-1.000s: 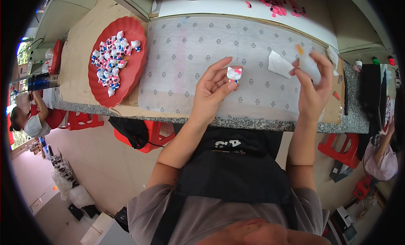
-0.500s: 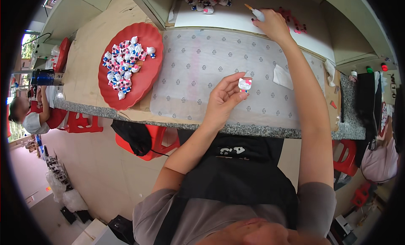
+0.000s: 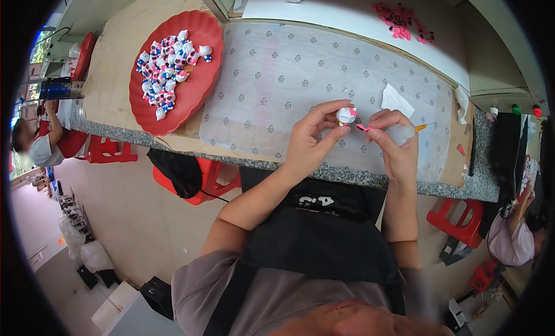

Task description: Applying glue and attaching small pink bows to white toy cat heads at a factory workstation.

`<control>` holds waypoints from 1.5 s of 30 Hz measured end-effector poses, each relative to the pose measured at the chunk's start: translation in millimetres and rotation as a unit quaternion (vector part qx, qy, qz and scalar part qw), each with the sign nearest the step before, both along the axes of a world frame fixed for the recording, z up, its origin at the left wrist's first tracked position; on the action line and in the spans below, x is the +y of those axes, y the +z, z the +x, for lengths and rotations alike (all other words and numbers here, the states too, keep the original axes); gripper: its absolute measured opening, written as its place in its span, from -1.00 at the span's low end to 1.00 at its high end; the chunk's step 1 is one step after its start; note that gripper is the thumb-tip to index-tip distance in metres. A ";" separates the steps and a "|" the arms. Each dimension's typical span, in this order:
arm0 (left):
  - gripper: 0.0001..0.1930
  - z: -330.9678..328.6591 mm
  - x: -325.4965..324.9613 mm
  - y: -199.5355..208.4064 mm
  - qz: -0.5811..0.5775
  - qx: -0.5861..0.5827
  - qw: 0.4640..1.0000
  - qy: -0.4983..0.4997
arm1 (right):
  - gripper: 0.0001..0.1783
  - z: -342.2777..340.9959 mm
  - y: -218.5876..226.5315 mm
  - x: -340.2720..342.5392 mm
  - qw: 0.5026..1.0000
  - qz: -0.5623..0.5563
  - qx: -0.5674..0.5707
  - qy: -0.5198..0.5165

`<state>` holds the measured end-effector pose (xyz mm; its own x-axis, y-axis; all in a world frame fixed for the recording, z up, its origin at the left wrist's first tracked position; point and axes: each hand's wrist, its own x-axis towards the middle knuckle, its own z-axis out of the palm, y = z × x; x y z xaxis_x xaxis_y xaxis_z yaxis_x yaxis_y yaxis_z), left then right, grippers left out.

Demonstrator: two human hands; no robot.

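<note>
My left hand (image 3: 309, 139) pinches a small white cat figurine (image 3: 346, 115) with a pink bow between thumb and fingers. Close beside it, my right hand (image 3: 399, 154) holds a small dark-and-pink flat piece (image 3: 363, 128) at its fingertips, slightly apart from the figurine. A white squeeze bottle (image 3: 400, 134) with an orange tip is tucked in that same hand, its nozzle pointing right. Both hands are above the printed white sheet (image 3: 277, 104) near the table's front edge.
On the left, a red scalloped plate (image 3: 205, 84) bears many figurines (image 3: 167, 61). Several pink pieces (image 3: 399, 24) lie on the white shelf surface at the back. A folded white tissue (image 3: 398, 101) rests near my right hand. Red stools (image 3: 457, 220) stand below; other people sit at both sides.
My right hand has come back from the rear shelf toward my left hand, bringing the bottle and a pink piece. The figurine in my left hand has turned, and the view has shifted slightly.
</note>
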<state>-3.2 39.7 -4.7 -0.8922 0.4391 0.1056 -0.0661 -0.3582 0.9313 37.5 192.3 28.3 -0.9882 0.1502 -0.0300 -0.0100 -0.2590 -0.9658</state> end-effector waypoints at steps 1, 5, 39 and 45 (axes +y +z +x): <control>-0.62 0.9 1.1 -0.2 -0.024 0.022 0.999 0.013 | -0.89 2.0 -1.5 -1.6 1.000 0.004 -0.011 -0.005; -0.62 2.5 3.5 1.3 -0.064 0.041 0.997 0.009 | -0.90 2.0 -2.2 -8.3 0.998 0.047 -0.020 -0.026; -0.78 -3.0 -3.5 -2.7 0.033 0.026 0.999 -0.021 | -0.76 -5.5 -19.7 -13.2 0.985 0.142 0.099 -0.005; -0.79 1.9 -7.9 5.7 0.041 -0.033 0.998 -0.032 | -0.79 -4.4 -5.4 -19.2 0.993 0.116 0.023 0.000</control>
<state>-1.4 31.8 1.0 -0.8688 0.4877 0.0852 -0.1517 -0.4261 0.8919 33.1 173.1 22.9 -0.9878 0.1473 0.0509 -0.0558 -0.0288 -0.9980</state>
